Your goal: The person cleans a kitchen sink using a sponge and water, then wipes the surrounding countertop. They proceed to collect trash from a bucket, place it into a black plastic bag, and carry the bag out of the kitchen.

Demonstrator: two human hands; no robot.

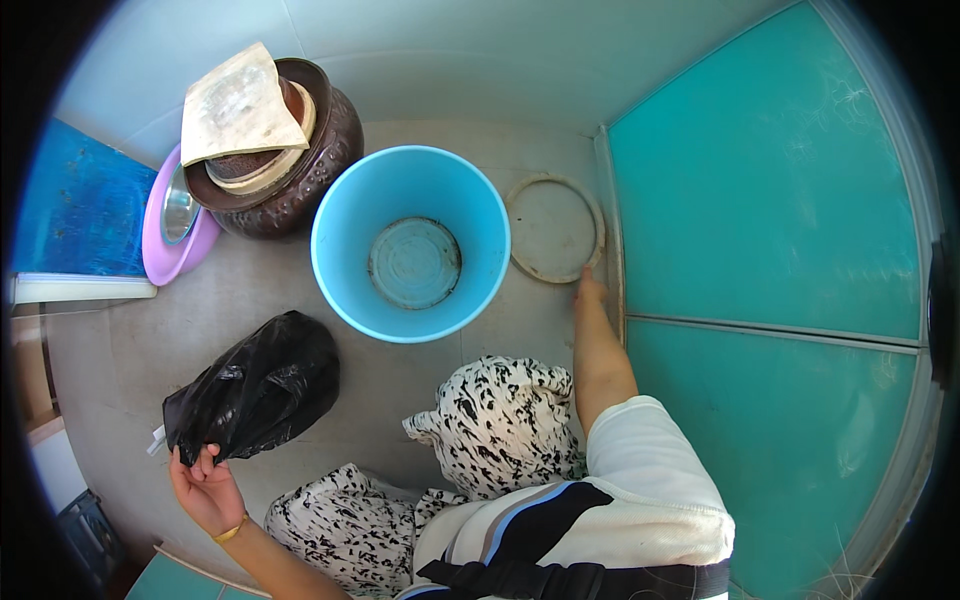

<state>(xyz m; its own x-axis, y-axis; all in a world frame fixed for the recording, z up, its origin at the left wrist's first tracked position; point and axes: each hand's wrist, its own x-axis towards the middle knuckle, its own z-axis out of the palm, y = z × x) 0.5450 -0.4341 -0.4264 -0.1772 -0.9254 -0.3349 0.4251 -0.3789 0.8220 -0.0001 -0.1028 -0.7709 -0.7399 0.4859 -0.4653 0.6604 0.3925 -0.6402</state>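
Note:
A blue plastic bucket [337, 262] stands upright on the grey floor, with dirt around the round base inside it. To its left lies a filled black plastic bag [270, 382]; my left hand [206, 487] grips the gathered end of it. On the other side of the bucket, a flat, dirty ring [551, 277] rests on the floor. My right hand [590, 289] reaches to the ring's near right edge, its fingers at the rim. Whether those fingers hold the ring cannot be told.
A dark brown glazed pot [341, 142] with a pale board [240, 112] on top stands at the back left. Beside it leans a purple plastic basin [154, 240]. Teal panels [765, 210] close off the right side. A pale wall [465, 60] runs behind.

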